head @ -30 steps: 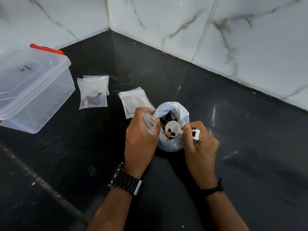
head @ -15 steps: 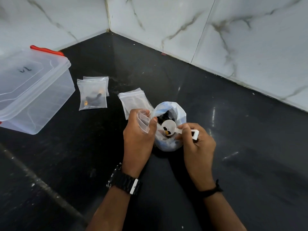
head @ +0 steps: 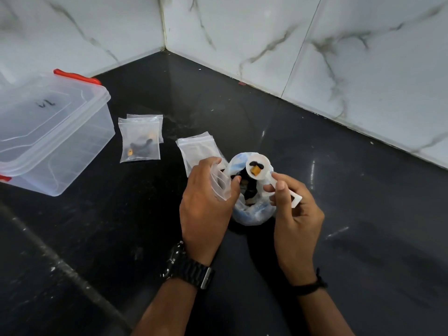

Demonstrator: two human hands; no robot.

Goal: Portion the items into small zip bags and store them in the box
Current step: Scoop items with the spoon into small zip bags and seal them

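The white scoop (head: 258,169) is now lifted clear of the big bag's (head: 252,212) mouth, where half a second ago its bowl was still dipped among the dark items inside. A few black pieces and one orange piece are carried in the bowl. The scoop's handle is pinched by the right hand (head: 294,214), its long axis running from the bowl at upper left down to the handle end at lower right, bowl facing up. A small zip bag (head: 221,183) is gripped by the left hand (head: 206,202), just beside the big bag, its mouth turned toward the scoop. The hands are kept close together, either side of the big bag. Behind the left hand a stack of empty zip bags (head: 196,147) is partly covered. Farther left, filled zip bags (head: 140,141) are laid flat on the black counter (head: 363,190), beside the lidded clear box (head: 48,132).
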